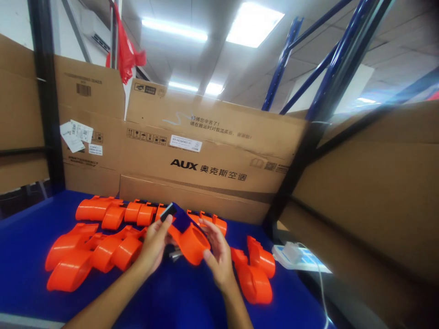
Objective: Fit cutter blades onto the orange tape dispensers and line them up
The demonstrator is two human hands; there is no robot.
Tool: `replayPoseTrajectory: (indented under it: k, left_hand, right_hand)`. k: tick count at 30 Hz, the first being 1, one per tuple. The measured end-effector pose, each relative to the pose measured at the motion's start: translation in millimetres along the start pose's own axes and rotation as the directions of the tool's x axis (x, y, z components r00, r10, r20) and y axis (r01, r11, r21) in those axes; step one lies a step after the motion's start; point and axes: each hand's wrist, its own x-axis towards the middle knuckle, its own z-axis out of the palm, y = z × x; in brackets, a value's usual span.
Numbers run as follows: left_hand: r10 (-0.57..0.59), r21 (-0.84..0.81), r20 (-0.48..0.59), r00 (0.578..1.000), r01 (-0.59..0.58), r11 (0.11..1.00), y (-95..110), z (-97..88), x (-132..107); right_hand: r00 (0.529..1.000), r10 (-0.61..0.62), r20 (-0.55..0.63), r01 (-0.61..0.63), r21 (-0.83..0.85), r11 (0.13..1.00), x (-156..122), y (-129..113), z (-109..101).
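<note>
Both hands are raised over a blue table top (178, 297). Between them is an orange plastic shell (190, 244) with a dark blue part (178, 218) fitted across its top. My left hand (155, 246) grips the shell's left side, fingers curled round it. My right hand (217, 252) pinches its right side with thumb and fingers. Small metal pieces (174, 255) lie on the table just beneath the held shell.
Several more orange shells lie on the table: a row at the back (113, 211), a pile at the left (89, 258), two at the right (255, 272). Cardboard boxes (212, 155) wall the back and right. A white power strip (291, 253) sits beyond the table's right edge.
</note>
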Motion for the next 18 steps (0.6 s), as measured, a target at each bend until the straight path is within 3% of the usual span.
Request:
replayPoseTrajectory:
  k: [4, 11, 14, 18]
  left_hand:
    - [-0.026, -0.016, -0.042, 0.999, 0.026, 1.0, 0, -0.5, 4]
    - [-0.084, -0.055, -0.048, 0.995, 0.081, 0.995, -2, -1.6, 6]
    - [-0.108, -0.061, -0.06, 0.992, 0.105, 0.993, -4, -4.1, 9]
    - [-0.136, -0.035, -0.009, 0.991, 0.136, 0.99, -1, -6.2, 8]
  right_hand:
    - [0.994, -0.113, 0.004, 0.111, -0.224, 0.968, 0, -5, 2]
    - [0.975, -0.199, 0.098, 0.221, -0.364, 0.905, -4, -13, -1]
    - [0.976, -0.198, 0.091, 0.218, -0.421, 0.881, -5, -19, 3]
    - [0.99, -0.13, -0.058, 0.089, -0.461, 0.883, 0, -26, -1]
